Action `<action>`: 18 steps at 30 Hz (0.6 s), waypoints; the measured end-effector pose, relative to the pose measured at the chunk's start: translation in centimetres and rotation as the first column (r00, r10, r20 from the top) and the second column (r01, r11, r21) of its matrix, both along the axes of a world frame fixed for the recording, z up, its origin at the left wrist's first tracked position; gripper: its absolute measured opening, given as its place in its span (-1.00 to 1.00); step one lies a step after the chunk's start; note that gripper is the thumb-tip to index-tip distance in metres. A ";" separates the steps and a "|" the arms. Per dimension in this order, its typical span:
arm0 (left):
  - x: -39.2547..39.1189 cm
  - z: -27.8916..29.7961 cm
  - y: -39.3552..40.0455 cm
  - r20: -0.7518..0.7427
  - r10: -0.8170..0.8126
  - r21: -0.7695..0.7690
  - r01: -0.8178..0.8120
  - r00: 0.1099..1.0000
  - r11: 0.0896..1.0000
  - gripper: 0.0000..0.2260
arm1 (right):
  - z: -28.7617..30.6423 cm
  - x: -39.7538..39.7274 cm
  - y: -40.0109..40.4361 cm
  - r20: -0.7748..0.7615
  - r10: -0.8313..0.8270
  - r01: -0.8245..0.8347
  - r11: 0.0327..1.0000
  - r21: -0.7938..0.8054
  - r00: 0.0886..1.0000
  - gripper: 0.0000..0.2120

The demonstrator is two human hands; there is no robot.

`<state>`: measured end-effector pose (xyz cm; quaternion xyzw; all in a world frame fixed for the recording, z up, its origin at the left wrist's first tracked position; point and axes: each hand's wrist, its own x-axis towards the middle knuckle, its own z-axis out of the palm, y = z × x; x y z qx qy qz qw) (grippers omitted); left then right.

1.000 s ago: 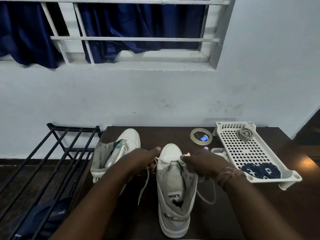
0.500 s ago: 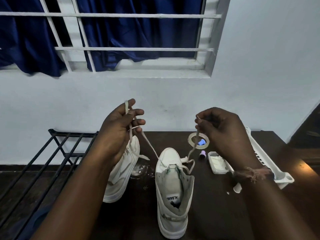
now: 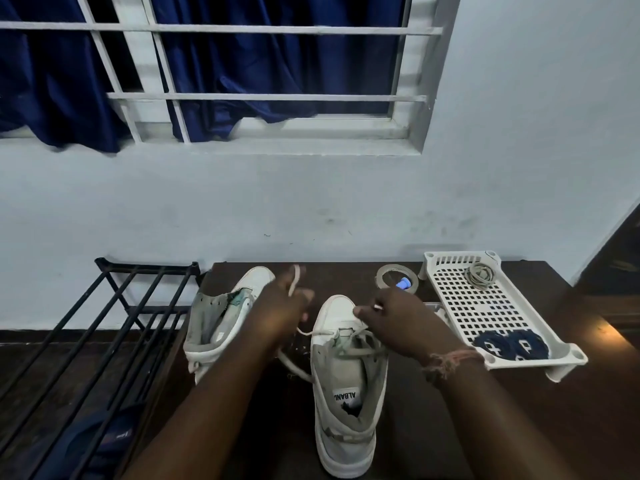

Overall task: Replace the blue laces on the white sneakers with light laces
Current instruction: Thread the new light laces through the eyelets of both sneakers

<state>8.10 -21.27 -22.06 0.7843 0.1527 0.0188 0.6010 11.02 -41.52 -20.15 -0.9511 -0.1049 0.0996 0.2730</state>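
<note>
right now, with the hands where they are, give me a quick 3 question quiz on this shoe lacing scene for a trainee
1. True or false: the blue laces lie coiled in the white tray.
2. Which sneaker carries the light lace at this moment? A: the left sneaker, B: the right sneaker, C: neither.
3. What does each hand hold?

Key
1. True; they sit at the tray's near end.
2. B; the lace crosses its front eyelets, while the left sneaker shows no lace.
3. The left hand grips one lace end, which sticks up above its fingers; the right hand pinches the other end near the toe.
</note>
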 end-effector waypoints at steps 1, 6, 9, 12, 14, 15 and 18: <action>0.0 -1.3 -0.1 -0.025 -0.018 0.143 0.022 1.000 0.990 -0.70 | -0.4 0.0 -0.1 -0.061 -0.006 0.004 1.000 -0.018 0.998 -0.58; 0.1 -5.8 -1.0 -0.137 -0.144 0.362 0.185 0.980 0.914 -0.87 | -0.2 -0.5 0.5 -0.211 0.052 -0.076 0.991 -0.108 0.976 -0.57; 0.2 -6.3 -1.5 -0.088 -0.112 0.469 0.140 0.990 0.872 -0.87 | -0.4 -0.5 0.6 -0.227 0.022 -0.058 0.986 -0.154 0.974 -0.74; 0.0 -6.1 -1.7 -0.070 -0.074 0.511 0.100 0.995 0.854 -0.81 | -1.1 -0.2 0.6 -0.213 0.034 -0.080 0.974 -0.214 0.976 -0.83; 0.1 -6.1 -1.7 -0.066 -0.063 0.510 0.088 0.996 0.856 -0.83 | -1.8 0.2 0.5 -0.204 0.015 -0.061 0.974 -0.218 0.979 -0.82; 0.1 -6.3 -1.6 -0.060 -0.056 0.494 0.079 0.997 0.866 -0.85 | -2.1 0.4 0.4 -0.205 0.009 -0.054 0.975 -0.215 0.979 -0.84; 0.4 -6.0 -1.1 -0.093 0.001 0.410 0.037 0.996 0.911 -0.92 | -2.6 0.6 0.3 -0.193 -0.001 -0.038 0.980 -0.195 0.981 -0.89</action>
